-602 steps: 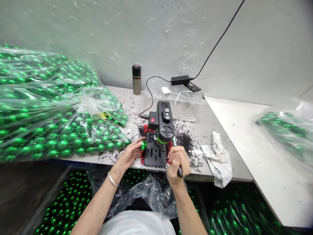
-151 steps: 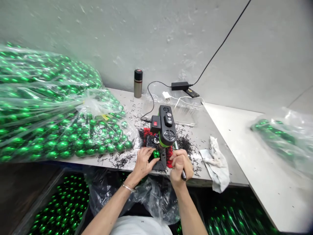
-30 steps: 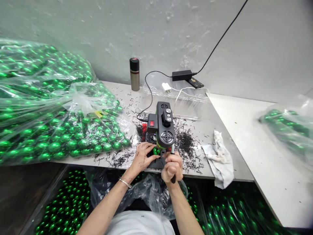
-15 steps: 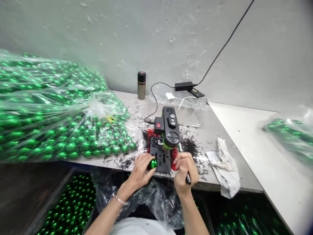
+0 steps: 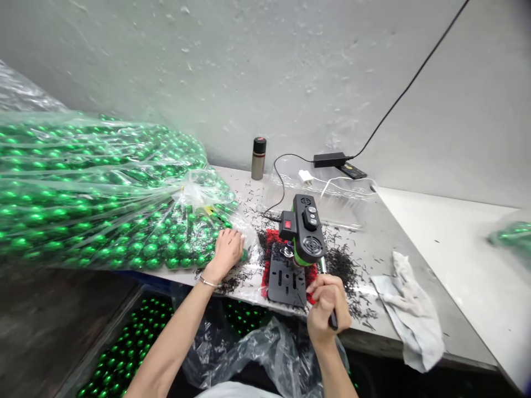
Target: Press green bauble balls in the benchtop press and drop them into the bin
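My left hand [image 5: 228,251] rests at the near right end of a clear plastic bag [image 5: 194,190] full of shiny green balls [image 5: 151,249]. Its fingers are bent and pressed together; their tips, and whatever they hold, are hidden. A fist of my right hand [image 5: 328,307] is closed around the black grip of a lever handle [image 5: 333,320], whose metal shaft runs up to a small black and green machine [image 5: 307,229]. In front of the machine, its slotted black base plate [image 5: 287,282] bears no ball and sits on a red mat [image 5: 265,284].
Small black bits [image 5: 342,265] lie scattered around the machine. Behind it are a flask [image 5: 258,159], a power adapter [image 5: 329,160] and a white charger [image 5: 306,176]. A white cloth [image 5: 409,309] hangs over the front edge. Below, more green balls fill a container [image 5: 124,345].
My left hand has moved left and up from the base plate to the bag; the green ball it had there is gone from the plate. My right hand stays on the lever. The view has shifted left.
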Tool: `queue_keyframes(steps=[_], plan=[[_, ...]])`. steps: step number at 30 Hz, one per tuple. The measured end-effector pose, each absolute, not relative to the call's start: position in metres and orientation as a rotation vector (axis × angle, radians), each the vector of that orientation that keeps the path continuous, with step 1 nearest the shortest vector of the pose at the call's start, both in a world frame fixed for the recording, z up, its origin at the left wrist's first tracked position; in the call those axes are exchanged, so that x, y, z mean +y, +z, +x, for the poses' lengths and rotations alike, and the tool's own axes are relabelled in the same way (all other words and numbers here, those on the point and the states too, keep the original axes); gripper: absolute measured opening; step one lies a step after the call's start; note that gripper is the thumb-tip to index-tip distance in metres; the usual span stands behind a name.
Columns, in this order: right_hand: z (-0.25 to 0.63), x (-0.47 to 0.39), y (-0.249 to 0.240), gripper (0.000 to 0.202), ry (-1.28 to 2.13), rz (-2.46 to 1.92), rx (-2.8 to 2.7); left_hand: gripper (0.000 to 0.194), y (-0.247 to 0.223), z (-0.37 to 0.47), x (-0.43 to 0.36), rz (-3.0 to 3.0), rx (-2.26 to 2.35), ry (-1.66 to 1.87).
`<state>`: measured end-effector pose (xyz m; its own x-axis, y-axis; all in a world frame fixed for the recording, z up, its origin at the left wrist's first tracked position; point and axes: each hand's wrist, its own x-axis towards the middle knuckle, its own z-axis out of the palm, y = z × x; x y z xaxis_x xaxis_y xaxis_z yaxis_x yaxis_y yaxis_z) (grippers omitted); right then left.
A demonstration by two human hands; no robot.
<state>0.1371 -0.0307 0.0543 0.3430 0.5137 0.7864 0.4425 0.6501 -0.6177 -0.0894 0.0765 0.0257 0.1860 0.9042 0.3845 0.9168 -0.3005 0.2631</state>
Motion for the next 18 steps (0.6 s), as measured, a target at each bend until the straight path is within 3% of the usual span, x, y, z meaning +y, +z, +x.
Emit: queue_keyframes(steps=[12, 15, 18], plan=[[0.133, -0.030, 0.051, 0.033, 0.054, -0.929, -1.231, 0.007, 0.027, -0.115, 0.083, -2.533, -1.997, -0.537], [0.134, -0.030, 0.052, 0.033, 0.032, -0.931, -1.257, 0.025, 0.038, -0.107, 0.086, -2.544, -2.202, -0.933], [0.134, -0.029, 0.052, 0.033, 0.019, -0.925, -1.257, 0.048, 0.045, -0.099, 0.078, -2.575, -2.498, -1.711]])
